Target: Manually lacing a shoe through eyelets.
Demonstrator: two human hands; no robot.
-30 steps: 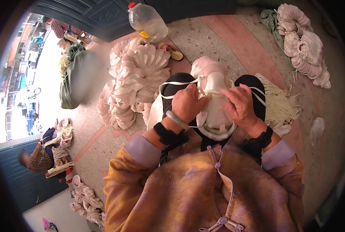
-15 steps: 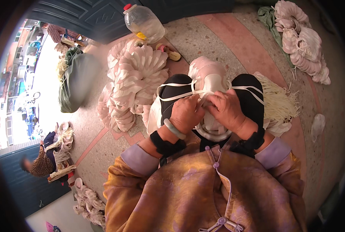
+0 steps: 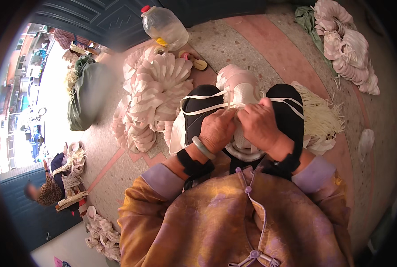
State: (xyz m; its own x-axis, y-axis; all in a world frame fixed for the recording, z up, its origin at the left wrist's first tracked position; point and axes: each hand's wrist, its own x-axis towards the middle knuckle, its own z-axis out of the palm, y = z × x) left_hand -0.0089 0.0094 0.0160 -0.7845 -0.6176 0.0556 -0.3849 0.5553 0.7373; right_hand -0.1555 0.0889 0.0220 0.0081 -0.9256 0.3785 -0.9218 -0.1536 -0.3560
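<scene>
Between my knees sits a pale pink and white shoe upper [image 3: 238, 80], its toe end pointing away from me. A flat white shoelace [image 3: 203, 96] loops over my left knee, and another stretch of it crosses the right knee. My left hand [image 3: 218, 130] is closed, with fingertips pinching at the lacing area in the upper's middle. Right against it, my right hand [image 3: 258, 122] has curled fingers on the lace, thumb raised. The exact pinch point is hidden by the fingers. A pale bangle and a dark band are on my left wrist, a dark band on the right.
Piled shoe uppers [image 3: 156, 93] lie on the floor to my left. A bundle of cream laces [image 3: 321, 118] rests beside my right knee. More uppers [image 3: 347, 49] lie far right. A big clear bottle [image 3: 165, 29] stands ahead near a slipper [image 3: 194, 61]. Another person [image 3: 51, 182] sits at left.
My hands have drawn closer together over the upper. The right fingers have curled in and its thumb has lifted. The upper stays between my knees.
</scene>
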